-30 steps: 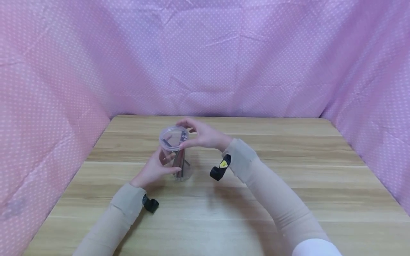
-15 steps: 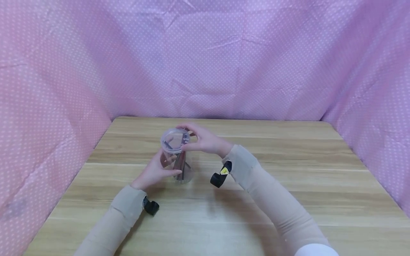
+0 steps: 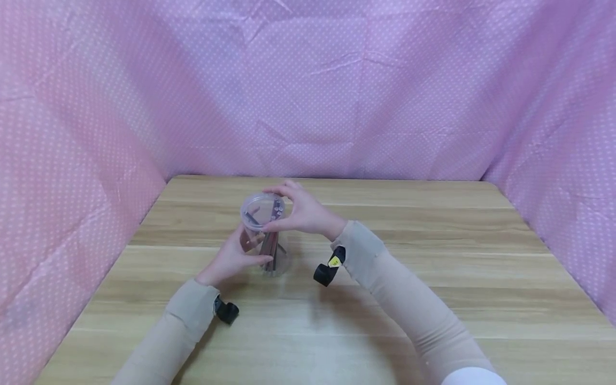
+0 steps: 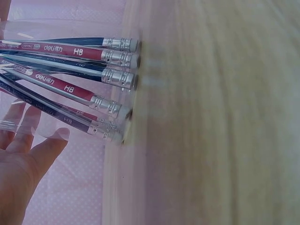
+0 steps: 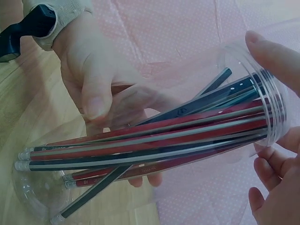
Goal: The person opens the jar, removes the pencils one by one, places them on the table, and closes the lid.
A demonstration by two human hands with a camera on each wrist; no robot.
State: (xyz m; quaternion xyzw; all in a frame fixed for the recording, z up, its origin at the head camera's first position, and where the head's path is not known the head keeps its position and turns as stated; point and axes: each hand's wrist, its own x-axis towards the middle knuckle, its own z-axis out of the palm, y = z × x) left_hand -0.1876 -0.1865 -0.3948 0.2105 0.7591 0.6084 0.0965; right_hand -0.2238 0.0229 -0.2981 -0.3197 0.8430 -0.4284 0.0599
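Observation:
A tall clear plastic jar (image 3: 283, 263) stands upright on the table, left of the middle in the head view. Inside it lean several red and dark HB pencils (image 5: 154, 142) with white erasers at the bottom end. The left hand (image 3: 231, 259) holds the jar's body from the left, its thumb across the near side. At the top, the right hand (image 3: 308, 213) grips the rim of the clear round lid (image 3: 258, 202), thumb on the near edge and fingers on the far edge. The lid sits on the jar.
The wooden table (image 3: 385, 321) reaches back to a pink dotted curtain (image 3: 308, 96), which also hangs along both sides. Black camera mounts (image 3: 326, 274) stick out from both wrists, close above the tabletop.
The right hand has turned a little at the lid; its thumb has slid left along the near rim. The left hand and the jar stay in place.

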